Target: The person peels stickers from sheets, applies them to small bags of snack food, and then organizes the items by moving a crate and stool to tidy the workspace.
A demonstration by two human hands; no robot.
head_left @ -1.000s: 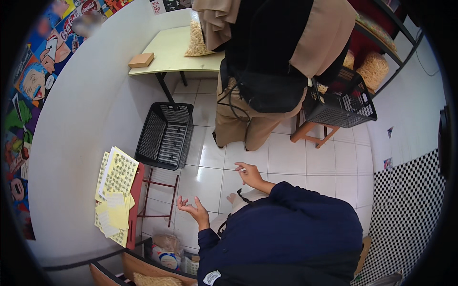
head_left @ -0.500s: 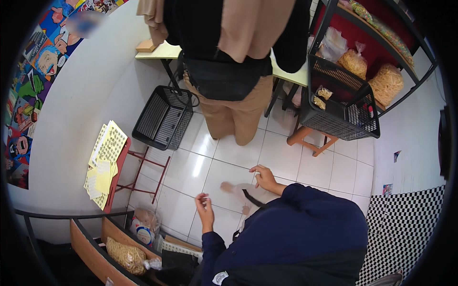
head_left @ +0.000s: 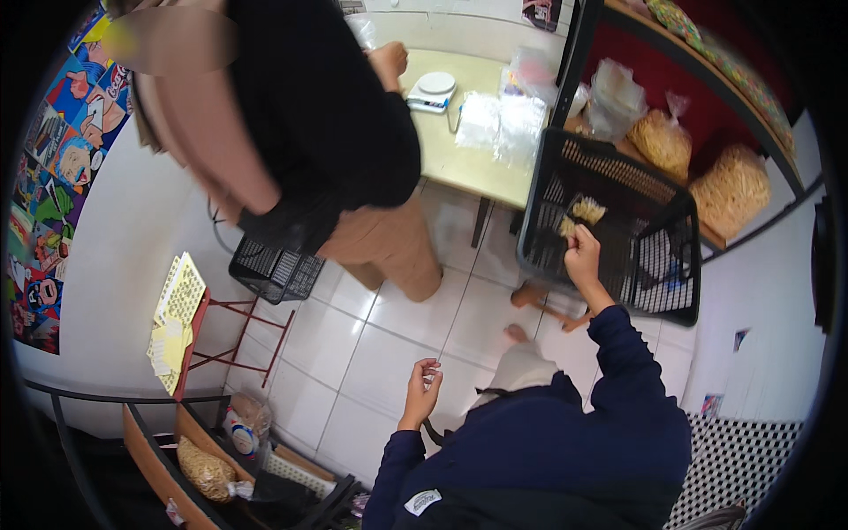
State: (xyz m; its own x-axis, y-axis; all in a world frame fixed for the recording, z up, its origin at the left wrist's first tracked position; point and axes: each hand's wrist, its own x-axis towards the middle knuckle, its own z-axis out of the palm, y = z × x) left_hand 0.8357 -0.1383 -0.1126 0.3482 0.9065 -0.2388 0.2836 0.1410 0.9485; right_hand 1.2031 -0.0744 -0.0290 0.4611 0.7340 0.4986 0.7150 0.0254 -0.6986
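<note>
- Since the earlier frame, the right hand (head_left: 581, 252) had risen from over the white floor tiles (head_left: 371, 353) in mid-frame up into the black plastic lattice basket (head_left: 618, 221) at the right of the frame; the left hand (head_left: 422, 389) had stayed low, near lower centre.
- Right hand was pinched shut on a small clump of pale yellow crinkly snack pieces (head_left: 579, 215) inside the basket's open mouth.
- Left hand hung loosely curled, fingers half folded, over the tiles; whether it held anything small could not be told.
- Hands were well apart, the snack pieces lying at the right fingertips and far up-right of the left hand.
- Risk, as a judgement: the thin pinch looked weak, so loose pieces might crumble or drop through the lattice onto the floor.
- Another risk: the standing person in a black top and tan trousers (head_left: 336, 159) was just left of the basket, and a bump could jog the arm.
- Clear bags of the same snack (head_left: 658, 141) sat on the red shelf above.
</note>
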